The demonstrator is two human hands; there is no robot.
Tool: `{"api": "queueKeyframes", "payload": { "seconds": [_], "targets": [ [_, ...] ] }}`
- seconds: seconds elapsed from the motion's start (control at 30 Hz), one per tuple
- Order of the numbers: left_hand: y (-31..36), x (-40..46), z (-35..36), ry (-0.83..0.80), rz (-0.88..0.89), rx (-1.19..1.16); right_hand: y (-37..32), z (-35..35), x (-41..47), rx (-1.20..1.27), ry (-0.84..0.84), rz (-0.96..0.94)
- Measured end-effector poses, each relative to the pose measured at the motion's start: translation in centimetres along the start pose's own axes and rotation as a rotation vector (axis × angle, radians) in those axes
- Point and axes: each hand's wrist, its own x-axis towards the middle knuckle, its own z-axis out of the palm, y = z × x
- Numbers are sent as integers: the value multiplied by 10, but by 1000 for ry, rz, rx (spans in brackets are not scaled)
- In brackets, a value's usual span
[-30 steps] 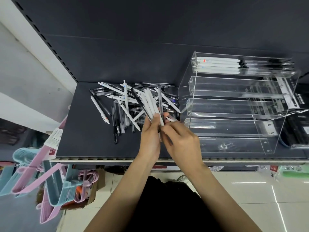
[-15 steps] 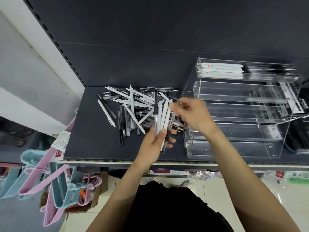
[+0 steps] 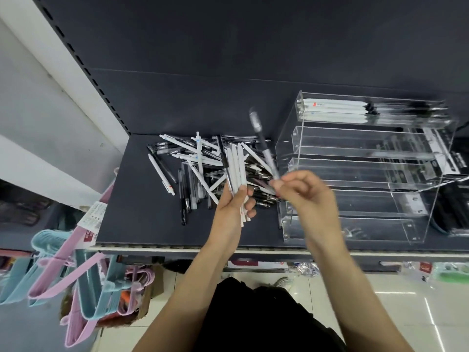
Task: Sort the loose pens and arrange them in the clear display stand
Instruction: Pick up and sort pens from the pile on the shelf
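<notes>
- One dark pen (image 3: 264, 146) now lifted out of the pile (image 3: 203, 171), pinched at its lower end in my right grip (image 3: 302, 193); half a sec ago that hand was still down among the pens.
- Left grip (image 3: 234, 207) still wrapped round a bunch of white pens (image 3: 236, 166), just left of the right grip.
- Means sorting by colour goes on; clear display stand (image 3: 355, 174), right of both grips, has only the top tier filled.
- Labels: red/white tags too blurred to read.

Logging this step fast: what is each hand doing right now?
Left hand: grips a bundle of white pens.
Right hand: pinches one dark pen, blurred.
</notes>
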Motion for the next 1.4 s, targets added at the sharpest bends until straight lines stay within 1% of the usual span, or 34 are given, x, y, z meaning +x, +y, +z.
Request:
{"api": "queueKeyframes", "payload": {
  "seconds": [0.1,0.17,0.27,0.4,0.47,0.57,0.67,0.77,0.83,0.9,0.97,1.07,1.13,1.2,1.27,1.33,1.4],
  "targets": [
    [1,-7,12,10,27,127,15,21,-10,38,10,23],
    [2,-11,17,15,44,225,19,25,-11,-81,39,-39],
    [2,-12,13,-8,57,309,22,27,-11,-252,45,-122],
    [-2,-8,4,-12,40,363,27,28,-12,-271,0,-115],
    [-1,-9,0,-32,25,384,30,26,-11,-321,-18,-159],
    [-3,-8,-4,-55,-29,347,32,23,-10,-565,-48,-363],
    [-3,-9,-4,-54,-56,249,32,25,-12,-773,-64,-465],
    [-5,-7,0,73,-92,132,34,26,-15,-941,-77,-509],
    [-6,-6,0,129,-106,132,36,23,-15,-1017,-114,-533],
    [-8,-5,2,109,-108,169,36,15,-11,-929,-130,-498],
    [-8,-4,6,30,-91,198,29,5,-4,-779,-80,-439],
    [-2,-1,16,-72,-105,109,18,-12,6,-710,90,-421],
    [2,0,19,-134,-133,68,10,-27,16,-612,193,-341],
    [3,0,19,-207,-192,102,4,-41,24,-476,161,-181],
    [0,-1,22,-305,-244,176,1,-54,30,-382,69,-41],
    [-3,-2,28,-420,-284,257,3,-66,33,-293,3,16],
    [-6,-1,37,-510,-317,342,5,-81,33,-275,-47,10]
  ]
}}
